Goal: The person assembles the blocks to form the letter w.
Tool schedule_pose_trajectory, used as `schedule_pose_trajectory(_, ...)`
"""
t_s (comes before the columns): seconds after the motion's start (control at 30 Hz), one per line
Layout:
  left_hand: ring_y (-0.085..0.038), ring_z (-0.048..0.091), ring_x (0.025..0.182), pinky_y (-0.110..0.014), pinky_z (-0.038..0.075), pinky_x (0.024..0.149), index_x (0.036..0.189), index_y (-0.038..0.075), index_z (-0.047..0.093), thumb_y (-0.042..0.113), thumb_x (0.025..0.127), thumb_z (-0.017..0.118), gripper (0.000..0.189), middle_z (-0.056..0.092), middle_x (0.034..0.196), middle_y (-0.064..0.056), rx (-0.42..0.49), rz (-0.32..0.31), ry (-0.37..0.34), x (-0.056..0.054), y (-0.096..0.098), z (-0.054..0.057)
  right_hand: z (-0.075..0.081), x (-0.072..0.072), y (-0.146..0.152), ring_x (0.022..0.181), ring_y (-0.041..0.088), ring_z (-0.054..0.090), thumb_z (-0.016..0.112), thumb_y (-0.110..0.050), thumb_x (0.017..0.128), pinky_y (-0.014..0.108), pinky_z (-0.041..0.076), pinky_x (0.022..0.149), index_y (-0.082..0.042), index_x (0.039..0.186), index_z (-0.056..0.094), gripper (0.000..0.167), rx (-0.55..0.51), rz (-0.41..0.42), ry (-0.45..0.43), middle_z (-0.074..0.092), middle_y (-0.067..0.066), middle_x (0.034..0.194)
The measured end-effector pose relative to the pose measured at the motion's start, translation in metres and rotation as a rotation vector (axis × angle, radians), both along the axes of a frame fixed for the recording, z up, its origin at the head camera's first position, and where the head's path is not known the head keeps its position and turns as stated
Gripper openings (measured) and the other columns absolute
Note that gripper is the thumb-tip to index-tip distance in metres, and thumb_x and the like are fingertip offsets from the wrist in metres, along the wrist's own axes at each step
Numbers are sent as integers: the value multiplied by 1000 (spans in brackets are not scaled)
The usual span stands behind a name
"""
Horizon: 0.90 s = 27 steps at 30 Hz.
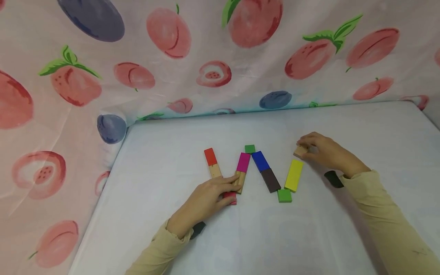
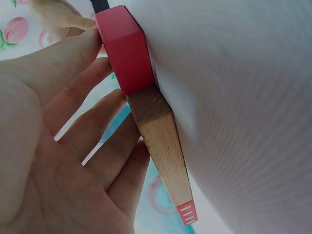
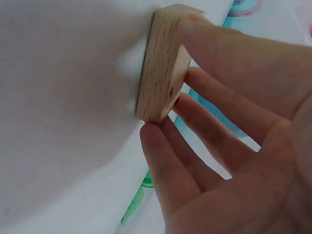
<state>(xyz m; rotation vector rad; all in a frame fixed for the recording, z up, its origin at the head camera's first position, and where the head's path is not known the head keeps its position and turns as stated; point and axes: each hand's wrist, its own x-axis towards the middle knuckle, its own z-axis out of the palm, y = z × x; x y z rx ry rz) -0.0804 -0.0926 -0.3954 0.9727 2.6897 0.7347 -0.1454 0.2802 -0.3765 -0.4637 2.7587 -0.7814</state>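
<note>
Several flat coloured blocks form a zigzag on the white table. My left hand (image 1: pixel 206 194) rests over its left part, thumb at the pinkish-red block (image 2: pixel 129 56) and fingers stretched along the plain wooden block (image 2: pixel 163 141) joined to it. Part of these is hidden under the hand in the head view. At the zigzag's upper right end my right hand (image 1: pixel 326 151) pinches a small plain wooden block (image 3: pixel 163 68) between thumb and fingers. That block is just beyond the far end of the yellow block (image 1: pixel 293 175).
An orange-red block (image 1: pixel 210 156) tops the left stroke. A magenta block (image 1: pixel 243 162), a green block (image 1: pixel 249 149), a blue block (image 1: pixel 260 161), a dark brown block (image 1: pixel 270 180) and another green block (image 1: pixel 284 196) lie between the hands. Fruit-patterned cloth (image 1: pixel 220 49) hangs behind the table.
</note>
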Motion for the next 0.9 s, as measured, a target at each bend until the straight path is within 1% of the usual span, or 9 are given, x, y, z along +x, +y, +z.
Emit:
schedule_pose_trajectory(0.37, -14, 58, 123, -34, 53, 93, 127, 21, 70, 29, 93, 71, 35, 54, 146, 4, -4, 1, 17, 0, 0, -1, 0, 4, 0, 130, 46, 44, 70, -8, 91, 64, 35, 106, 6, 129, 60, 42, -10, 11, 2, 52, 26, 137)
schedule_pose_trajectory(0.5, -13, 59, 120, -32, 54, 90, 127, 21, 70, 29, 93, 71, 35, 54, 146, 4, -2, -3, 20, 0, 0, 0, 0, 5, 1, 130, 44, 45, 70, -7, 91, 64, 35, 107, 5, 130, 60, 42, -24, 20, 5, 53, 24, 137)
schedule_pose_trajectory(0.67, -13, 59, 120, -31, 54, 89, 128, 21, 69, 29, 93, 71, 36, 53, 147, 4, -3, -6, 23, 0, 0, -2, -1, 5, 2, 131, 42, 46, 70, -6, 91, 62, 36, 107, 4, 130, 60, 42, -32, 37, 12, 54, 22, 137)
schedule_pose_trajectory(0.8, -13, 58, 122, -32, 54, 91, 127, 21, 70, 28, 93, 71, 36, 54, 147, 4, -3, -6, 24, 0, 0, -2, -1, 5, 2, 130, 42, 47, 70, -8, 92, 62, 37, 107, 4, 129, 61, 40, -50, 50, 20, 54, 22, 136)
schedule_pose_trajectory(0.9, -14, 58, 124, -33, 54, 93, 127, 20, 70, 27, 92, 72, 36, 54, 147, 4, 2, -8, 26, 0, 0, -2, 0, 6, 2, 129, 41, 48, 70, -13, 92, 62, 37, 106, 4, 129, 62, 41, -67, 46, 12, 54, 22, 136)
